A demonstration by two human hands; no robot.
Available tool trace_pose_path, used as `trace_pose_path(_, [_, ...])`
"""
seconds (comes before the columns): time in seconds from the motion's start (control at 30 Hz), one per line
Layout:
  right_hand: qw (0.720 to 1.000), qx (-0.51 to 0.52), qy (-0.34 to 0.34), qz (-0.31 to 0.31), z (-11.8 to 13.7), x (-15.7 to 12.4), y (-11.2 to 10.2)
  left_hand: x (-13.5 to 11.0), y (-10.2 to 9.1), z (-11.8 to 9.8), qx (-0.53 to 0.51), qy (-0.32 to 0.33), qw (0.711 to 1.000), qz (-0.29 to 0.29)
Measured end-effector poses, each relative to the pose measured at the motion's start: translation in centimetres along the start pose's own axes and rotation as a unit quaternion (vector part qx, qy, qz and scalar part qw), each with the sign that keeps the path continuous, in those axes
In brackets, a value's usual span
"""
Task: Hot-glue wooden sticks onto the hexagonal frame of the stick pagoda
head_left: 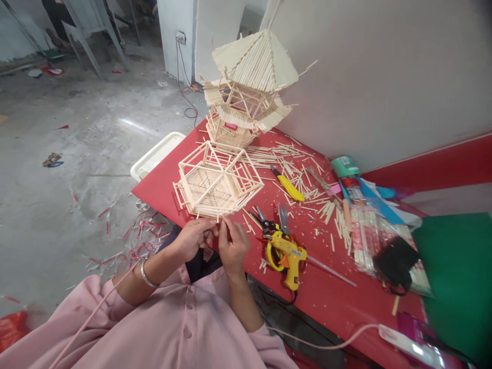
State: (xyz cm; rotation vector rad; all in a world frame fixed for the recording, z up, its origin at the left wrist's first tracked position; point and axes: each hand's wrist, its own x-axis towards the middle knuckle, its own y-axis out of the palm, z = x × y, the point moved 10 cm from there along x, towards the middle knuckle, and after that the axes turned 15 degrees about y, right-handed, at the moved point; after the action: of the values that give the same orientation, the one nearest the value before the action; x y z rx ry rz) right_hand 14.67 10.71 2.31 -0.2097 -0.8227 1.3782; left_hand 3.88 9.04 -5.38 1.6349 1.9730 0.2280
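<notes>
A hexagonal frame of thin wooden sticks (215, 179) lies on the red table, with a slatted base and an open lattice above. At its near edge, my left hand (198, 238) and my right hand (233, 245) nearly meet. Both have their fingertips pinched together on a short wooden stick, mostly covered by the fingers. Just behind the frame stands a tiered pagoda model (251, 82) of the same sticks, with slatted roofs. Right of my right hand lie a yellow glue gun (289, 256) and cutting tools (282, 220) with yellow handles.
Loose sticks (284, 159) and a yellow utility knife (290, 187) lie on the red table (326, 292). Bagged stick packs (369, 236), a black object (397, 261) and a green board (457, 287) are at right. A pale cable (326, 346) crosses the front.
</notes>
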Motion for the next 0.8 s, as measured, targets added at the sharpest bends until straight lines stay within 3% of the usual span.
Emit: trace_pose_path(0.8, [1.0,0.001,0.0,-0.002,-0.08,0.02,-0.06,0.07,0.07,0.01,-0.001,-0.002,1.0,0.003])
